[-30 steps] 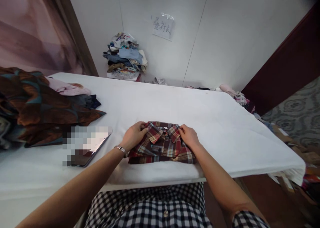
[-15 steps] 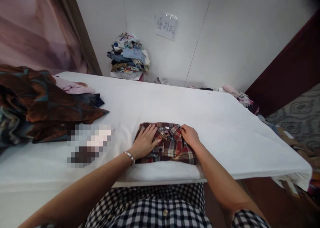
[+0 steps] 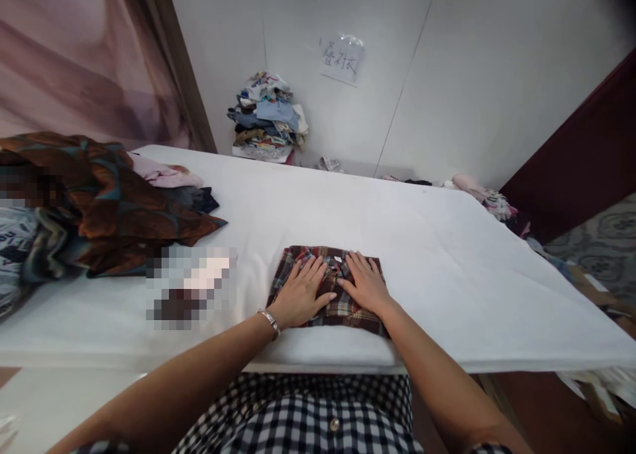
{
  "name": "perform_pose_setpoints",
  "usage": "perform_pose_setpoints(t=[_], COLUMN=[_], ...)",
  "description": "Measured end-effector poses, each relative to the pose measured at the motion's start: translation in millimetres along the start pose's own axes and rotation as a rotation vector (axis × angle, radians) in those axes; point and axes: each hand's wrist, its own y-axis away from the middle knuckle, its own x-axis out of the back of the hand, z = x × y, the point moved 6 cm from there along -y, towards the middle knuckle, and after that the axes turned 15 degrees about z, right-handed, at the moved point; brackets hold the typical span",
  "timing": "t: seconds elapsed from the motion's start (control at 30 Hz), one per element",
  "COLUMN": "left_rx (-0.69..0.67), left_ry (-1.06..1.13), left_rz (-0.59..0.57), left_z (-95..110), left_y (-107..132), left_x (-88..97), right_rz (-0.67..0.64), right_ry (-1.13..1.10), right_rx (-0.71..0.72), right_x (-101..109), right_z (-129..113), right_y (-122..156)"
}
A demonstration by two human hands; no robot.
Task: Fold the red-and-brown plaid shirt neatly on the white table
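A plaid shirt (image 3: 342,316) in dark red, brown and blue lies folded into a flat rectangle near the front edge of the white-covered table (image 3: 447,268). Its collar and a small white label face up at the far side. My left hand (image 3: 303,291) rests flat on the shirt's left half, fingers spread and pointing away from me. On the right half lies my right hand (image 3: 366,283), palm down with its fingers apart. Parts of the collar and front are hidden under both hands.
A heap of clothes with a brown patterned cloth (image 3: 124,209) covers the table's left end. A blurred-out patch (image 3: 191,288) lies between heap and shirt. Beyond the far edge stands a tall stack of folded clothes (image 3: 268,119); a paper sign (image 3: 342,59) hangs on the wall.
My right hand has let go of the shirt's right collar edge and now lies flat on top. My left hand stays flat on the shirt. The view has shifted slightly.
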Motion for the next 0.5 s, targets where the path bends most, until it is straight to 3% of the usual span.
perform_pose_setpoints(t=[0.13, 0.23, 0.33, 0.4, 0.5], left_rx=[0.058, 0.068, -0.104, -0.245, -0.334], left_ry=[0.083, 0.118, 0.082, 0.044, -0.032], left_rz=[-0.041, -0.039, 0.016, 0.011, -0.018], left_z=[-5, -6, 5, 12, 11], left_y=[-6, -2, 15, 30, 42], left_x=[6.7, 21.8, 40.8, 48.2, 50.9], right_rz=[-0.001, 0.053, 0.305, 0.441, 0.434], right_ry=[-0.099, -0.38, -0.65, -0.699, -0.617], right_rx=[-0.034, -0.182, -0.389, -0.513, -0.71], right_x=[5, 23, 52, 65, 63], right_z=[1, 9, 33, 56, 87], right_y=[-4, -2, 14, 33, 58])
